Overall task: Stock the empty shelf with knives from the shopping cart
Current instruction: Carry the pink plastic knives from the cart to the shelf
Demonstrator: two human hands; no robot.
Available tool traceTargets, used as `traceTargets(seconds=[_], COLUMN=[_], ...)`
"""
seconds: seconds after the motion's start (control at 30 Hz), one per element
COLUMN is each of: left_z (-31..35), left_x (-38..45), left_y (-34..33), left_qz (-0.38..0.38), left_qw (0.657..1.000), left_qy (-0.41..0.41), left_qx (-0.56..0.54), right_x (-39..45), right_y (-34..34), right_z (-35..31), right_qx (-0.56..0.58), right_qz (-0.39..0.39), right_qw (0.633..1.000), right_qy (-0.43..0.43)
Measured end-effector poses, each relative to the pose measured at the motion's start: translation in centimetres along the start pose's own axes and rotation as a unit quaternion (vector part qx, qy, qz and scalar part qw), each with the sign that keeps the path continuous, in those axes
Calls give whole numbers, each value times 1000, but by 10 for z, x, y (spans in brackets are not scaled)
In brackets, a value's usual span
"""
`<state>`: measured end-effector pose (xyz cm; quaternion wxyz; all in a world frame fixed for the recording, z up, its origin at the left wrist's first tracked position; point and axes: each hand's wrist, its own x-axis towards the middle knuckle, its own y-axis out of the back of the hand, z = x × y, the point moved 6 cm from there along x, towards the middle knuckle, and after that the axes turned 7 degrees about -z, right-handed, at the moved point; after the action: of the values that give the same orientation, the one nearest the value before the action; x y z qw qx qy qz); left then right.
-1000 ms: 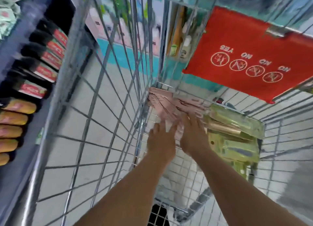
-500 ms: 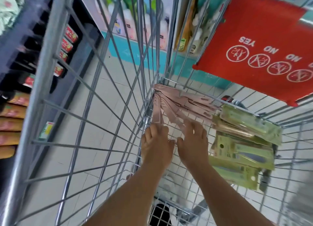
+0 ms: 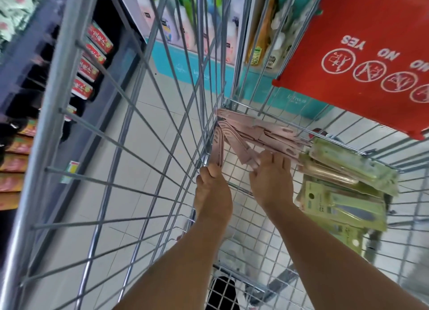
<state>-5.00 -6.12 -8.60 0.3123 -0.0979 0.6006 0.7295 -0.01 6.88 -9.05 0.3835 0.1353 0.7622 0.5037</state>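
Since a second ago my two hands have drawn apart in the cart, the left sliding to the corner post, and my view has swung left. From my remote seat I see the wire shopping cart (image 3: 130,161) filling the frame, its red flap (image 3: 362,54) at the upper right. Shelves (image 3: 109,82) with red-labelled packs (image 3: 92,54) run along the left edge. Green knife packs (image 3: 343,200) lie stacked at the centre right, touching the pink knife packs (image 3: 260,133) fanned in the far corner at centre. My right hand (image 3: 271,182) rests on the pink packs, its grip apart, fingers flat. My left hand (image 3: 213,193) pinches one pink pack standing against the cart wall.
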Motion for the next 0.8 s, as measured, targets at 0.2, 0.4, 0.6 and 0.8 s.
traceTargets(seconds=[0.2,0.4,0.6,0.8], left_z=[0,-2,-6,-6], left_x=[-8,-17,-41,-109], left_y=[-1,3,19,54], left_qz=[-8,-62,-66,-91], left_qw=[1000,997,998,991], left_qy=[-2,3,0,-42], left_qx=[13,-38,-14,-89], right_x=[14,11,-28,-117], right_y=[9,15,22,34], right_z=[0,-6,-14,-21], right_qx=[14,-12,73,90], right_qz=[-82,-99,-84,-37], right_qw=[997,995,993,995], right_qy=[-1,-19,-38,-13])
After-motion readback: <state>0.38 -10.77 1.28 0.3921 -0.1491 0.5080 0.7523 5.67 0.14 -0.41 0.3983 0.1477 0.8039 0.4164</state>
